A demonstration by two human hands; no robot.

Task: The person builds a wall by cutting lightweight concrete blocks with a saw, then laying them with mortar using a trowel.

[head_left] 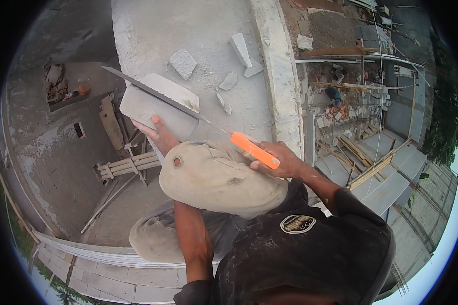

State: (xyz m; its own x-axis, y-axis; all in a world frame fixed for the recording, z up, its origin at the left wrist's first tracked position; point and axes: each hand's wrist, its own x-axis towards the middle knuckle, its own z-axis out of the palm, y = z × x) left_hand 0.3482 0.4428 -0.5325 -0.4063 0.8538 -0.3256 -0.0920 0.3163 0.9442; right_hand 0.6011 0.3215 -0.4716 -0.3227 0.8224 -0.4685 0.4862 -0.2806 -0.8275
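A pale grey block (153,109) rests on a dusty concrete ledge (198,25), with the toothed blade of a hand saw (140,87) lying across it. My right hand (282,160) is closed round the saw's orange handle (253,150). My left hand (155,131) grips the block's near side; part of it is hidden behind my raised knee (208,180), in dusty beige trousers with holes. Several broken block pieces (183,63) lie on the ledge beyond the blade.
A raised concrete edge (275,61) borders the ledge on the right. Below it are timber boards (358,155), bricks and two crouched people (334,95). On the left, a lower level holds a wooden scaffold (127,165) and rubble (56,76).
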